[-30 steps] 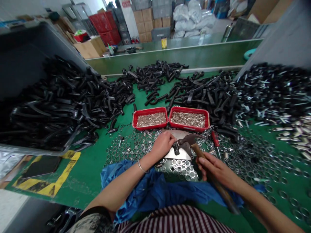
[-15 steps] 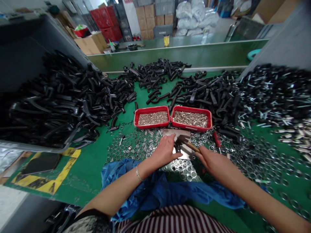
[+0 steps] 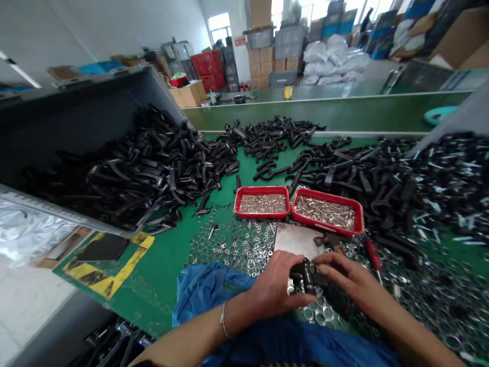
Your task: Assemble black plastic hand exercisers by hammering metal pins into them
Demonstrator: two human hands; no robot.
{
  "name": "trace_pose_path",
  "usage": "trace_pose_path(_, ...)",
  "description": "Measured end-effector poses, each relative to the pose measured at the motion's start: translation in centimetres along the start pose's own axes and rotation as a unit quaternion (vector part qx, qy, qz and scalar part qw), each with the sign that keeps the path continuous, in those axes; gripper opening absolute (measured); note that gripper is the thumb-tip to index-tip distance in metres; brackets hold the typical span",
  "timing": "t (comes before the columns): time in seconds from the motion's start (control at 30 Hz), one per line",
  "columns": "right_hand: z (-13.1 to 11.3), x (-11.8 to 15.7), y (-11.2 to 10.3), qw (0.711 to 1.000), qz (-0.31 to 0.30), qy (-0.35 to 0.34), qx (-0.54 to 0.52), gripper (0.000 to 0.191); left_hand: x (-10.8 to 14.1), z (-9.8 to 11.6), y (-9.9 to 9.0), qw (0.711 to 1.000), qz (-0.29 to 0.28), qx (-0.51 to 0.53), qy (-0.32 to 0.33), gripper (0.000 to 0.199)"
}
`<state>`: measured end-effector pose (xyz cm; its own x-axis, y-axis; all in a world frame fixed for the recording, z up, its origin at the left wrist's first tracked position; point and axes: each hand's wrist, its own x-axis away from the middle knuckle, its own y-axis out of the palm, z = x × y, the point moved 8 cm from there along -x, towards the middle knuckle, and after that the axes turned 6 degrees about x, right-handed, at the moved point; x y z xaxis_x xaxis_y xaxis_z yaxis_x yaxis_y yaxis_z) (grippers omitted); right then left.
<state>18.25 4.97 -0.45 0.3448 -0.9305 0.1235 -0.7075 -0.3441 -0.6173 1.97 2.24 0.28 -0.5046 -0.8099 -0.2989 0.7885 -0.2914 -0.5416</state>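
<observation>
My left hand (image 3: 273, 283) is wrapped round a black handle-shaped part (image 3: 304, 275) just in front of the metal plate (image 3: 296, 242). On the other end of that part the fingers of my right hand (image 3: 349, 275) are closed, thumb and forefinger together. A hammer (image 3: 327, 240) lies at the right edge of the plate, apart from both hands. Loose metal rings (image 3: 321, 312) are spread below the part and left of the plate. A blue cloth (image 3: 208, 290) is bunched beside my left forearm.
Two red trays, one with tiny metal pieces (image 3: 263, 204) and one with pins (image 3: 324, 211), stand behind the plate. Black parts (image 3: 153, 163) spill from a grey bin at left. A red-handled screwdriver (image 3: 374, 256) lies right. A dark flat object (image 3: 103, 248) rests inside yellow-black tape.
My right hand has let go of the hammer and taken hold of the black part. The part has been lifted off the plate towards me. The view has tilted up and shifted left.
</observation>
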Motion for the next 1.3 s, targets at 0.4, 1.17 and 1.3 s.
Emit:
trace_pose_path(0.4, 2.8, 0.1, -0.1, 0.988, 0.092, -0.060, 0.106, 0.024, -11.8, -12.8, -21.7, 0.947, 0.085, -0.296, -0.095, 0.025)
trace_pose_path(1.17, 0.6, -0.6, 1.6, 0.953, 0.145, 0.105, -0.244, 0.031, -17.8, -13.9, -17.7, 0.971, 0.172, 0.114, -0.124, 0.047)
trace_pose_path(1.3, 2.4, -0.7, 3.8, 0.878, 0.106, 0.161, -0.438, 0.036, -9.8, -7.9, -12.7, 0.916, 0.137, 0.363, -0.104, 0.044)
